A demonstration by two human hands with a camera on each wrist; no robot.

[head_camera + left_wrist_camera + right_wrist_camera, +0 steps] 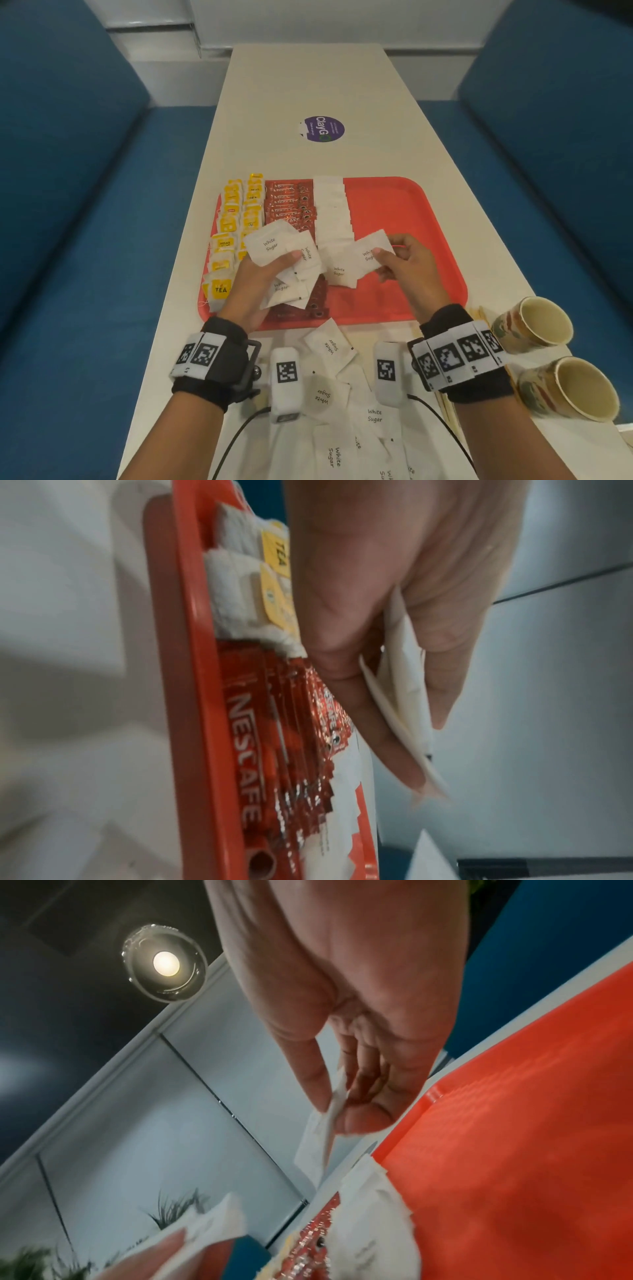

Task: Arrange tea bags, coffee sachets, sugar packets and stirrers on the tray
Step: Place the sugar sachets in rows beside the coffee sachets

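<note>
L hand (263, 274): fingers curled round fanned stock of white paper sugar packets (274, 245), feeding supply.
R hand (407, 263): pinches one packet (371, 255) over red plastic tray (428, 219), prob. extending white column (330, 209).

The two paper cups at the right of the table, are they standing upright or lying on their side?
Lying on their side: both paper cups show their open mouths toward the camera, and both look empty inside.
</note>
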